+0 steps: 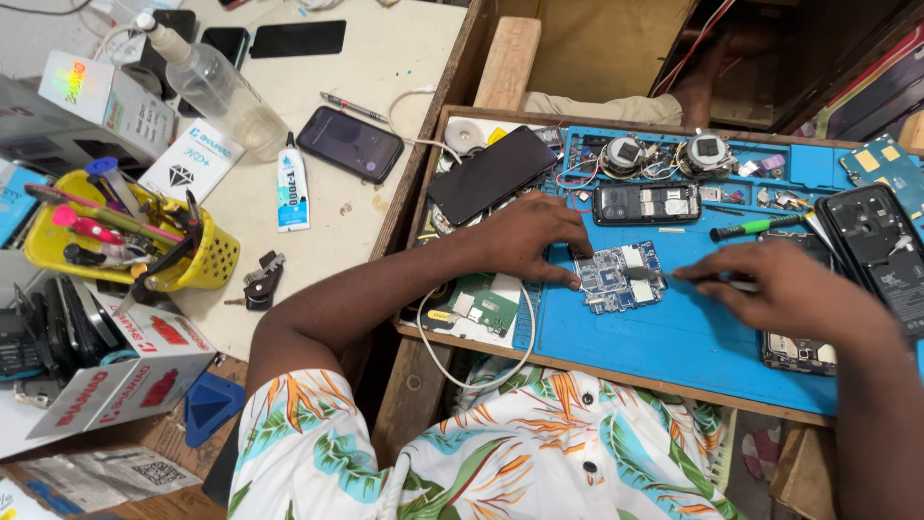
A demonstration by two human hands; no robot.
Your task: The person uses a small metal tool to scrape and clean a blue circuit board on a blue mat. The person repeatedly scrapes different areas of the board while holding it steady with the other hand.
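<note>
1. Cluttered repair bench seen from above: a blue work mat (pixel 674 337) in a shallow wooden tray on the right, a pale tabletop (pixel 385 58) on the left.
2. Near the middle of the mat, a small blue circuit board (pixel 619 277), lying flat.
3. Left hand (pixel 525 236) resting palm down on the mat, fingers loosely spread, fingertips pressing the board's left edge.
4. Right hand (pixel 784 289) just right of the board, fingers pinched around a thin metal tool (pixel 664 276) whose tip touches the board's right side.
5. Just above the board, an opened phone body (pixel 645 204) showing its inner parts.
6. Right of that, a green-handled screwdriver (pixel 756 227) lying on the mat.
7. Along the mat's top edge, two round metal parts (pixel 664 152) with loose wires.
8. Upper left of the left hand, a dark phone screen (pixel 491 173), tilted.
9. Below the left wrist, a green circuit board (pixel 484 303) and a looping white cable (pixel 481 380).
10. At the far right, an open phone back (pixel 881 246).
11. On the pale tabletop, a black phone (pixel 349 143), a glue tube (pixel 292 188), a clear bottle (pixel 217 87) and a yellow basket (pixel 207 265) full of tools.
</note>
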